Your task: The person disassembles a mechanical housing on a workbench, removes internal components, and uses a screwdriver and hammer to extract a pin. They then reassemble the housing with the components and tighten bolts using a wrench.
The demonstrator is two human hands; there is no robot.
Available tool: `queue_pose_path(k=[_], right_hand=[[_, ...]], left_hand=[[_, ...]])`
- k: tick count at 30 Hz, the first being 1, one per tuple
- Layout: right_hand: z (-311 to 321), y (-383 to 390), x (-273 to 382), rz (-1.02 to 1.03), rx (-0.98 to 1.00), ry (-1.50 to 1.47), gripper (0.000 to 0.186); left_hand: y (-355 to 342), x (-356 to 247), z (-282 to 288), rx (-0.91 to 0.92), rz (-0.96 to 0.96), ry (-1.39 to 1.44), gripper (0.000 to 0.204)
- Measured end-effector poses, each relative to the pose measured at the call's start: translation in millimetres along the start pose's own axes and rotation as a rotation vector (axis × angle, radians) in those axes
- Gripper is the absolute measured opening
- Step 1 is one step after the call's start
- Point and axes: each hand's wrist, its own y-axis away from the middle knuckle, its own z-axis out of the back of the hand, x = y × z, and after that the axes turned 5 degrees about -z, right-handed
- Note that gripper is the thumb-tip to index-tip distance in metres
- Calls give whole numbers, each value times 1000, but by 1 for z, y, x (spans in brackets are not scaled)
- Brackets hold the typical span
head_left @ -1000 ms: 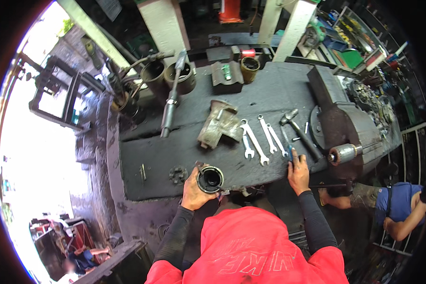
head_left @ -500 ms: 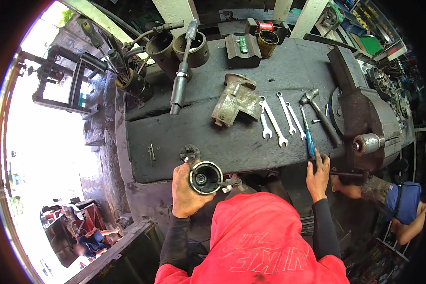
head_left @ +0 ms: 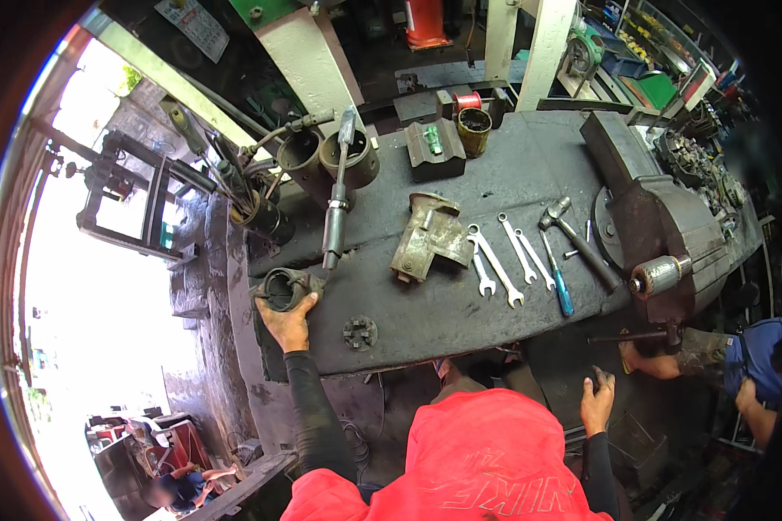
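Note:
My left hand (head_left: pixel 289 323) grips a cylindrical metal housing (head_left: pixel 280 291), its hollow end facing up, at the left end of the bench. A small dark, notched round part (head_left: pixel 359 333) lies to its right near the front edge. My right hand (head_left: pixel 598 403) is off the bench at the front right, empty, with its fingers apart and slightly bent. A blue-handled screwdriver (head_left: pixel 563 291) lies on the bench beyond it. Beside that are a hammer (head_left: pixel 582 241) and several combination wrenches (head_left: pixel 498 265). A worn cast metal housing (head_left: pixel 432 239) sits mid-bench.
A large vise (head_left: pixel 669 230) stands at the right end, its handle (head_left: pixel 634 337) jutting past the front edge. Metal cylinders (head_left: pixel 354 161), a tool can (head_left: pixel 268 219), a V-shaped block (head_left: pixel 436 154) and a grease tin (head_left: pixel 473 132) line the back. Another person (head_left: pixel 751 356) is at the right.
My left hand has carried the cylindrical housing from the front edge to the bench's left end. My right hand has drawn back from beside the screwdriver. The view has tilted up.

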Motion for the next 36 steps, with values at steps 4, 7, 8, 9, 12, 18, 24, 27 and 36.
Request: queue_pose_path(k=[4, 7, 8, 9, 12, 18, 24, 27, 36], right_hand=[[-3, 5, -39, -127, -29, -76, 29], [-11, 9, -71, -320, -87, -184, 27], [-14, 10, -81, -359, -100, -242, 28], [-17, 7, -91, -467, -97, -279, 29], [-22, -8, -112, -731, -63, -860, 27], [-34, -87, -136, -1033, -111, -1598, 52], [-72, -175, -173, -1325, 5, -1879, 67], [-120, -166, -179, -1328, 439, -2045, 55], [-160, -184, -202, -1523, 439, -2360, 35]], left_hand=[[4, 22, -12, 190, -71, -94, 102], [8, 25, -8, 148, -40, -434, 109], [4, 25, -8, 208, -49, -443, 114], [11, 23, 2, 225, -123, -482, 114], [31, 11, -2, 111, 10, -355, 92], [149, -116, -70, 266, -22, -244, 37], [241, -321, -198, 969, -428, 42, 50], [260, -387, -241, 1152, -699, -15, 68], [284, -418, -289, 1345, -735, -524, 51]])
